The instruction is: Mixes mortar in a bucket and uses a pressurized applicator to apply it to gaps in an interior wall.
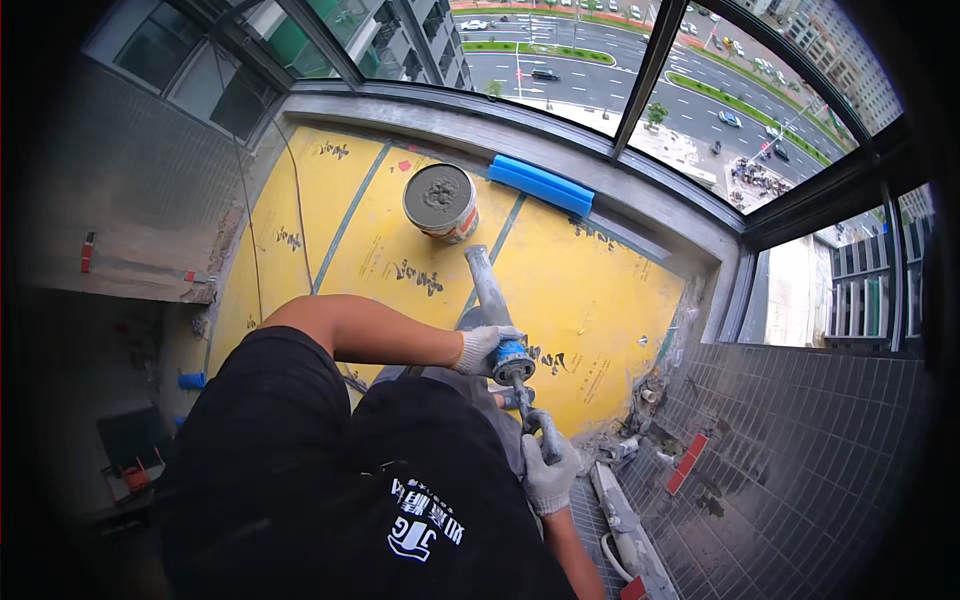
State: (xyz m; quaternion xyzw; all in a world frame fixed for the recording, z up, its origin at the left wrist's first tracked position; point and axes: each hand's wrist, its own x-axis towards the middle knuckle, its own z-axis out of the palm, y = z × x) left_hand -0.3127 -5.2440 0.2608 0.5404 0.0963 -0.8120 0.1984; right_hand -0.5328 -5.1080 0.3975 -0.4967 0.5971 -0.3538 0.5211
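A grey, mortar-smeared mortar gun (487,283) lies across the front of my body, its tube pointing away toward the window. My left hand (482,348), in a whitish knit glove, is wrapped round the tube beside its blue collar (512,353). My right hand (552,475), gloved the same way, grips the handle (546,432) at the near end of the rod. Beyond the tube's far end stands a bucket (463,231), filled near the rim with grey wet mortar (437,190). The inside of the tube is hidden.
Yellow protective sheeting (590,310) with dark seams covers the floor. A blue roll (540,185) lies by the window ledge. A cable (298,190) runs down at the left. Pipe stubs (648,397) and a mortar-stained long tool (625,530) are at the right, beside a tiled wall (800,430).
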